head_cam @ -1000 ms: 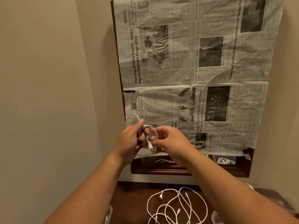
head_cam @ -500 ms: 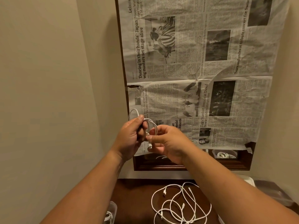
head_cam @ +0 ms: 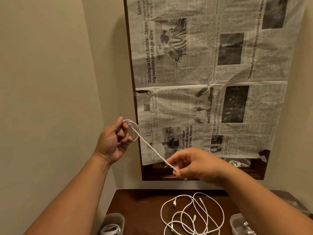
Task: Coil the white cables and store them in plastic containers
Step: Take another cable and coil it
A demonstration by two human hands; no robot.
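Newly apart: left hand (head_cam: pixel 111 143) gripping coil (head_cam: pixel 134 128), right hand (head_cam: pixel 194 165) pinching its tail (head_cam: pixel 166 161); second coil (head_cam: pixel 110 230) in container (head_cam: pixel 119 217).

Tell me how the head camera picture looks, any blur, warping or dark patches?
Head view: warm, even indoor light, no glare; the newspaper headlines read sharply; the right hand pinching the white cable looks slightly soft; the wide-angle lens makes the wall lines lean; the dark table at the bottom is dimmest.
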